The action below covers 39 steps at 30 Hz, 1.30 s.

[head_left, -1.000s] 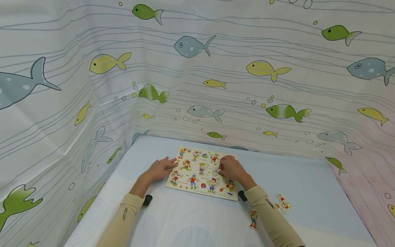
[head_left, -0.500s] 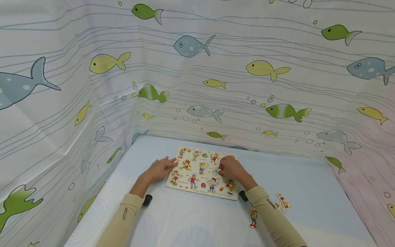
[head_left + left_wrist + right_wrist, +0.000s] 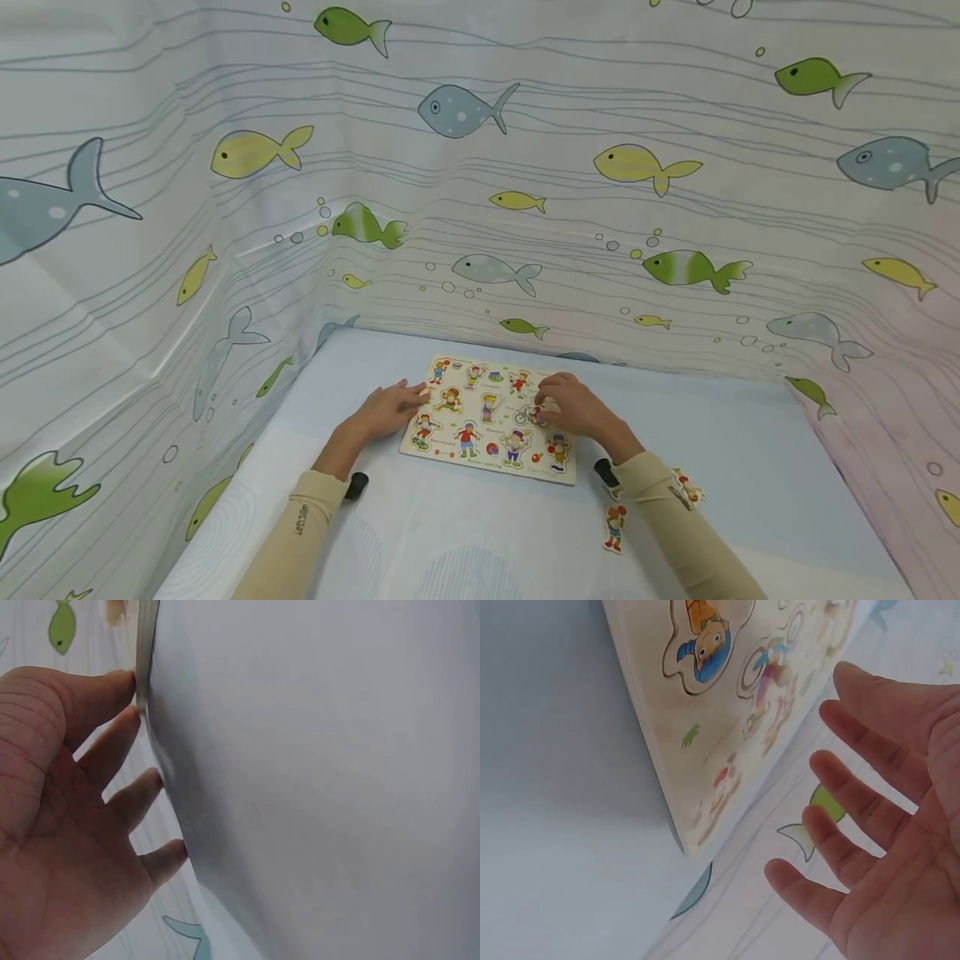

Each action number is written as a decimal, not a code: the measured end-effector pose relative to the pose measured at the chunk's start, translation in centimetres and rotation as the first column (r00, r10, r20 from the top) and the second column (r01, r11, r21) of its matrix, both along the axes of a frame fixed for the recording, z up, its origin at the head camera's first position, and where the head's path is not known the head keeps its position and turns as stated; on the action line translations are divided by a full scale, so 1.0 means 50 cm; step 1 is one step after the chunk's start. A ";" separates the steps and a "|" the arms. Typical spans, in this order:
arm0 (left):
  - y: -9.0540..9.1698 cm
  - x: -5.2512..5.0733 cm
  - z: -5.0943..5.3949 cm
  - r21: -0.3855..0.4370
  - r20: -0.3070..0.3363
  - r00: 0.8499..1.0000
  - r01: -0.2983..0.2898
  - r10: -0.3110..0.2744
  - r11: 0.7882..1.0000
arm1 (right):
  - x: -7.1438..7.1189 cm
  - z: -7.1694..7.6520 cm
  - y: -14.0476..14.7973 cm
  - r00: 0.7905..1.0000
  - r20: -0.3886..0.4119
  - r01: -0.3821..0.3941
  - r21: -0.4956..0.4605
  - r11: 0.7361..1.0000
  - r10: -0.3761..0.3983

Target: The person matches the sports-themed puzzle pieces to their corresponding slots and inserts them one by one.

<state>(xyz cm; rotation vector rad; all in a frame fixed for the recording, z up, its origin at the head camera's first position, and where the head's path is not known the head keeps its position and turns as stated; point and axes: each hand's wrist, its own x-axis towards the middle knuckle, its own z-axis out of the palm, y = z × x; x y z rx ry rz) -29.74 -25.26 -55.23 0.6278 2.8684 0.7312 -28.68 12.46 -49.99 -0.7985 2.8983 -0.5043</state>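
Observation:
A wooden peg puzzle board (image 3: pixel 468 400) with children-at-sport pictures lies on the table in the head view. My left hand (image 3: pixel 388 410) rests at its left edge; in the left wrist view the thumb and index fingertips touch the board's side (image 3: pixel 146 645), other fingertips the tabletop. Over the right part of the board is my right hand (image 3: pixel 576 406), fingers spread and holding nothing in the right wrist view. By its fingertips a bicycle-rider puzzle piece (image 3: pixel 531 415) sits on the board, partly hidden in the head view.
A loose figure puzzle piece (image 3: pixel 615 528) lies on the table right of the board, beside the right sleeve (image 3: pixel 675 517). Another loose piece (image 3: pixel 687 486) is partly covered by that sleeve. A fish-patterned curtain (image 3: pixel 495 183) stands behind and at both sides of the table.
My right hand has drawn slightly right, away from the bicycle-rider piece, and its fingers have parted. More of that piece now shows. My left hand has stayed at the board's edge.

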 end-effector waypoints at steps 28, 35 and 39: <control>-0.001 0.003 0.010 0.011 0.011 1.000 0.022 -0.022 1.000 | 0.066 0.018 0.101 0.985 0.033 -0.170 -0.041 0.985 0.171; 0.001 0.004 0.010 0.016 0.022 1.000 0.015 -0.016 1.000 | 0.083 0.011 0.113 0.982 0.024 -0.185 -0.018 0.983 0.186; 0.002 0.005 0.010 0.015 0.024 1.000 0.010 -0.010 1.000 | 0.092 0.009 0.126 0.983 0.030 -0.180 -0.004 0.984 0.180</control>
